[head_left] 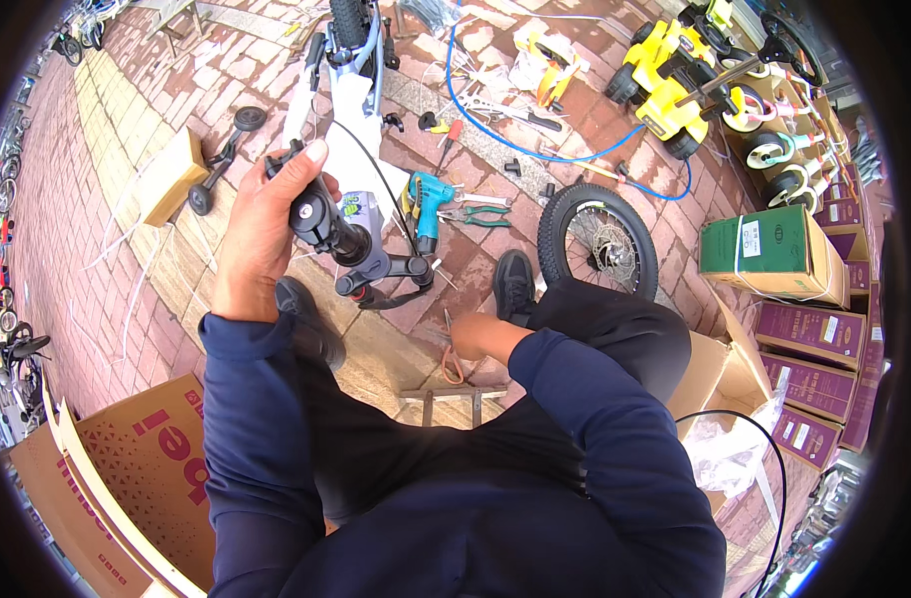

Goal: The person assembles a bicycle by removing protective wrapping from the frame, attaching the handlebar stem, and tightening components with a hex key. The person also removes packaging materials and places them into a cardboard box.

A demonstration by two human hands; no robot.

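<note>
My left hand (261, 214) is closed around the black handlebar stem (311, 211) of a partly assembled bicycle, its thumb lying over the top. The bicycle's grey frame (371, 234) runs away from me, and a black cable (376, 164) arcs beside it. Low between my knees, my right hand (478, 337) grips scissors with orange handle loops (453, 367); its fingers are partly hidden. A teal power drill (430, 204) lies just right of the frame, beside green-handled pliers (480, 215).
A loose wheel (597, 244) with a disc rotor lies right of my shoe. Nearby are a green-topped box (759, 254), purple boxes (812, 334) and a yellow ride-on toy (670, 100). A blue hose (535, 154) crosses the paving. An open carton (142, 468) stands at left.
</note>
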